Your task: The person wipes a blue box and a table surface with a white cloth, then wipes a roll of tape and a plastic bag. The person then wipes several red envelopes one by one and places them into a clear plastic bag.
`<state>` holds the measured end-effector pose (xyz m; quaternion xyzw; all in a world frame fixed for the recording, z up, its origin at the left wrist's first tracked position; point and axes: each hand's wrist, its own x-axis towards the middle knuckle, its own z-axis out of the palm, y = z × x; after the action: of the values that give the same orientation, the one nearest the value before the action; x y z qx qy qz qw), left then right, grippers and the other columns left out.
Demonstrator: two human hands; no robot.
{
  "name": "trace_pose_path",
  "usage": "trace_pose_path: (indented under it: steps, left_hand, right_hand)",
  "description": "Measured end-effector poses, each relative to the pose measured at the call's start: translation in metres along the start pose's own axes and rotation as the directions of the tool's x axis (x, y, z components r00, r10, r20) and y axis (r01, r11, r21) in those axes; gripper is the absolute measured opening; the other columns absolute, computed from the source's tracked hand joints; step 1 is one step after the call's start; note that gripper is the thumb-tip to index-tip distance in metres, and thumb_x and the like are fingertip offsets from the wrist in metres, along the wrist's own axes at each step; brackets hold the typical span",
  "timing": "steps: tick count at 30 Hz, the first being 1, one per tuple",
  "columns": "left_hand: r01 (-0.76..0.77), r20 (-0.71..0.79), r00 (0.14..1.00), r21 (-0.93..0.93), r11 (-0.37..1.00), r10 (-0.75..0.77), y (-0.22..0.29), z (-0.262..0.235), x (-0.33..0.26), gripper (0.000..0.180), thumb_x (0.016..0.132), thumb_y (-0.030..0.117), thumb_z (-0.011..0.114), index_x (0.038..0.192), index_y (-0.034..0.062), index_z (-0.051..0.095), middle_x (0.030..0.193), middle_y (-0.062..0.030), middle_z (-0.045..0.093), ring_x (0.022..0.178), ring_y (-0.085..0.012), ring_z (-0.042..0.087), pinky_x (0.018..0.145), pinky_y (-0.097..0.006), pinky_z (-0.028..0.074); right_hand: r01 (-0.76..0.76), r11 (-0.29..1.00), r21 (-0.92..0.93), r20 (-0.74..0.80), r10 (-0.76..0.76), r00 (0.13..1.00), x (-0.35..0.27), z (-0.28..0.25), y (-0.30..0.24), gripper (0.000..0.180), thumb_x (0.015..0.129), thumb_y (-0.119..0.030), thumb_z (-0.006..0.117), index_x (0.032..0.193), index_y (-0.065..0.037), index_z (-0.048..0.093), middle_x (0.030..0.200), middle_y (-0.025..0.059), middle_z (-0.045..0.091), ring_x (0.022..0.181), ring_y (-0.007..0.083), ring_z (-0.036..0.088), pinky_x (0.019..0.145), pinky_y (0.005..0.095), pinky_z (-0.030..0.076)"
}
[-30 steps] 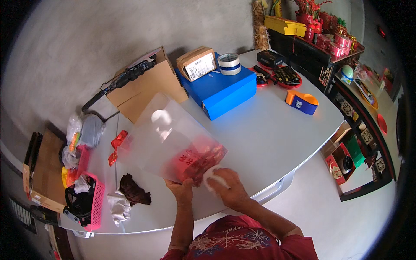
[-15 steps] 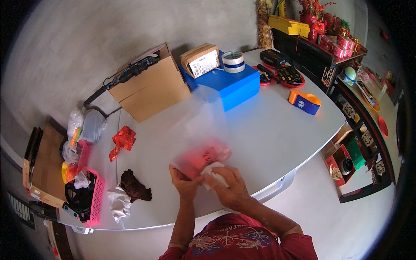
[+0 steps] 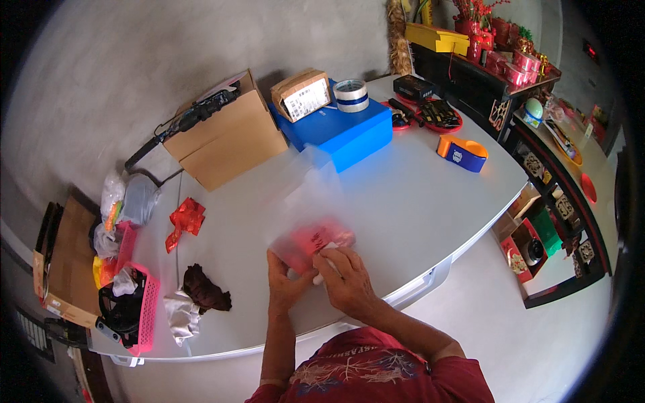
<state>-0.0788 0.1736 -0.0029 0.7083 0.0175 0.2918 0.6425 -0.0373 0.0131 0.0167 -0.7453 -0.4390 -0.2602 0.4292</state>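
Head camera is looking straight down, and both hands are meeting at the near side of the pale surface (image 3: 416,195)! The left grip (image 3: 285,285) is curling tightly around the near left edge of a translucent bag (image 3: 310,191), fingers partly hidden, seemingly bracing that corner against the other hand's push. Over on the right, the right grip (image 3: 348,282) is bunching around a white cloth (image 3: 328,248), fingertips bent in and leaving hardly any gap, probably so the wad is staying firm against the bag's red near end (image 3: 302,242). The bag is lying near the middle of the near side, its pale far half blurring toward the blue box (image 3: 366,138); whether its underside is touching the surface, I cannot tell. Far back, that box is serving as a shelf: a tape roll (image 3: 351,97) and a small brown parcel (image 3: 302,97) are sitting on top, apparently leaving working room below. Off left, a crumpled red wrapper (image 3: 187,216) and a dark brown bundle (image 3: 205,289) are lying well apart from the hands, while a pink basket (image 3: 151,312) is corralling loose odds and ends.
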Motion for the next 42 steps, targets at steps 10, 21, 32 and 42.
trace_pose_path:
  steps: [10, 21, 32, 42]
  left_hand:
    - [0.080, 0.024, 0.996, 0.126, 0.989, -0.083, -0.008, 0.002, -0.008, 0.088, 0.068, 0.000, 0.076, 0.138, 0.0061, 0.022, 0.128, -0.0109, 0.045, 0.119, -0.0254, 0.047, 0.098, -0.039, 0.041]
    - [0.115, -0.020, 0.993, -0.075, 0.990, -0.117, 0.019, 0.019, 0.001, 0.087, 0.068, 0.003, 0.078, 0.136, 0.0049, 0.023, 0.129, -0.0147, 0.044, 0.119, -0.0273, 0.047, 0.097, -0.040, 0.044]
    - [0.024, -0.005, 1.000, -0.080, 0.996, -0.025, -0.008, 0.014, -0.004, 0.083, 0.071, -0.002, 0.074, 0.135, 0.0070, 0.023, 0.130, -0.0102, 0.041, 0.119, -0.0231, 0.045, 0.097, -0.038, 0.042]
    - [0.182, -0.068, 0.980, -0.074, 0.981, -0.187, 0.006, 0.027, -0.001, 0.075, 0.069, 0.004, 0.077, 0.131, 0.0024, 0.035, 0.127, -0.0150, 0.047, 0.114, -0.0270, 0.051, 0.095, -0.038, 0.047]
  right_hand:
    - [0.021, 1.000, -0.006, -0.009, -0.021, 1.000, -0.009, -0.002, 0.002, 0.041, 0.069, 0.002, 0.058, 0.110, -0.003, 0.058, 0.112, 0.0156, 0.052, 0.104, 0.0348, 0.049, 0.089, 0.0455, 0.043]
    - [-0.256, 0.967, -0.003, -0.138, 0.253, 0.958, -0.012, -0.012, 0.047, 0.038, 0.073, 0.002, 0.058, 0.110, -0.004, 0.057, 0.111, 0.0185, 0.051, 0.102, 0.0365, 0.049, 0.087, 0.0460, 0.043]
    - [-0.034, 0.998, -0.046, 0.049, 0.037, 0.998, -0.013, 0.012, 0.023, 0.040, 0.069, 0.002, 0.062, 0.109, -0.004, 0.059, 0.111, 0.0153, 0.053, 0.104, 0.0373, 0.051, 0.087, 0.0453, 0.044]
    - [-0.490, 0.633, 0.599, -0.007, 0.617, 0.787, 0.045, -0.057, 0.061, 0.034, 0.085, 0.004, 0.045, 0.116, -0.006, 0.056, 0.096, 0.0088, 0.062, 0.080, 0.0171, 0.058, 0.067, 0.0292, 0.049]
